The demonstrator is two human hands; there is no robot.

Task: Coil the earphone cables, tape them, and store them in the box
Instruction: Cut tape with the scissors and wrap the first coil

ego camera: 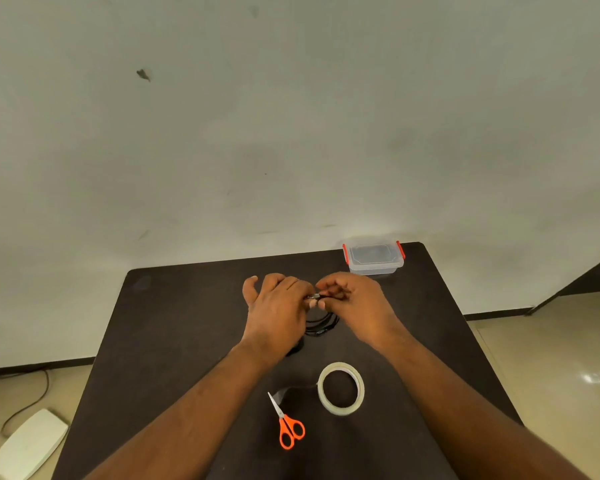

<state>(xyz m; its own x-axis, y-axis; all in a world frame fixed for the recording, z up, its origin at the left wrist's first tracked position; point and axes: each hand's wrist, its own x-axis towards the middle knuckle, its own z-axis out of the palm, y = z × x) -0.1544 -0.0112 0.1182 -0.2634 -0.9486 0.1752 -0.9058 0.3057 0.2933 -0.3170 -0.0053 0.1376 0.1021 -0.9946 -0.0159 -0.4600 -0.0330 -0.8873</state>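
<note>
Black, thin earphone cable (pixel 321 323) hung in a few loose loops just below our two hands, its lower arc resting on or close to the dark table (pixel 174 327). Our left hand (pixel 274 306) had its fingers curled over the top of the coil, thumb standing free to the far side, and our right hand (pixel 352 301) pinched a small pale piece, probably tape or the plug, right where the fingertips of both hands met. We could not tell which it was; it was too small.

We judged the cable to be very light, limp and springy: the loops wanted to fan apart, so the sensible place to hold was the top of the bundle, where all strands crossed together, not a single strand. It looked smooth enough to slide through a loose pinch. The earbuds and plug seemed the fragile parts, best not tugged.

Nearer to us than the hands lay the roll of tape (pixel 341 388), with a free tail reaching toward the orange-handled scissors (pixel 286 424) just beside it. Beyond our right hand, at the table's far edge, stood the clear box (pixel 373 258) with red clips, its lid on, well apart from the coil.
</note>
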